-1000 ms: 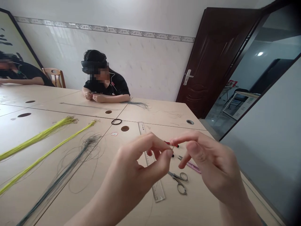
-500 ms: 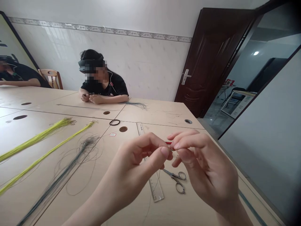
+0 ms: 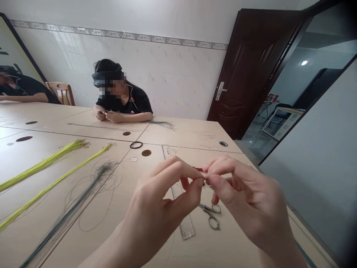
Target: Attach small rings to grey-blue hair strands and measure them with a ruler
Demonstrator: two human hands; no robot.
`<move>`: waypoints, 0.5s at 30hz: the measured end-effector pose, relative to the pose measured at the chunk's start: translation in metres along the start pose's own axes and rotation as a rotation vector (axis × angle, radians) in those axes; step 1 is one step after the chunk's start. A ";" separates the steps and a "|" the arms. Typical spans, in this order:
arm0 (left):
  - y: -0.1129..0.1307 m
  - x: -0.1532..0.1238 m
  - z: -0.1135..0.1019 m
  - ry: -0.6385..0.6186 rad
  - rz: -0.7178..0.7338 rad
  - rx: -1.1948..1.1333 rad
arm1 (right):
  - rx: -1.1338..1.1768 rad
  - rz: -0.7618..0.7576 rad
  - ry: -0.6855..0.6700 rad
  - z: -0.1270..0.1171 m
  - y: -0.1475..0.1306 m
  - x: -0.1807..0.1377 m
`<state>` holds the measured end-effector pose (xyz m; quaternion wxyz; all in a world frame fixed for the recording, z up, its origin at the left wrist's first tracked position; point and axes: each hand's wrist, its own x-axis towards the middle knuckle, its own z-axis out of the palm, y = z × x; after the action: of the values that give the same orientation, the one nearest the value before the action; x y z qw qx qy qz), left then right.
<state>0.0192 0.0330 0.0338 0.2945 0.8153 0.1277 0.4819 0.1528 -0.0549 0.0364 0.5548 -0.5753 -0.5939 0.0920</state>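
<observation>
My left hand and my right hand meet fingertip to fingertip above the table, both closed in a pinch. What sits between the fingertips is too small to make out. A thin red stick-like piece shows just behind the fingertips, its ends hidden by my fingers. Beneath my hands lies a clear ruler, partly covered by the left one. Small metal scissors rest beside the ruler, their blades partly hidden. A faint thread runs over the table near the ruler's lower end.
On the left lie yellow thread bundles with hooked ends and a tangled dark thread bundle. A black ring, a small label and a cable hole are beyond. A person in a headset sits across the table.
My fingertips have shifted slightly; the left fingers are straighter and the right hand has turned and curled a little more. The red piece shows more to the left. The table items have not moved.
</observation>
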 end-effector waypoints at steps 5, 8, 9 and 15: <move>0.002 0.003 -0.003 -0.024 -0.109 -0.155 | 0.012 -0.194 0.025 0.003 0.005 0.001; 0.004 0.002 -0.004 -0.053 -0.159 -0.230 | -0.070 -0.347 0.077 0.004 0.008 0.002; 0.004 0.001 -0.004 -0.059 -0.168 -0.244 | -0.092 -0.396 0.093 0.004 0.008 0.002; 0.005 0.000 -0.005 -0.067 -0.185 -0.278 | -0.150 -0.483 0.128 0.005 0.007 0.002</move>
<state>0.0142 0.0304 0.0389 0.4515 0.7672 0.1246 0.4382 0.1540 -0.0486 0.0301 0.5529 -0.4611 -0.6829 -0.1239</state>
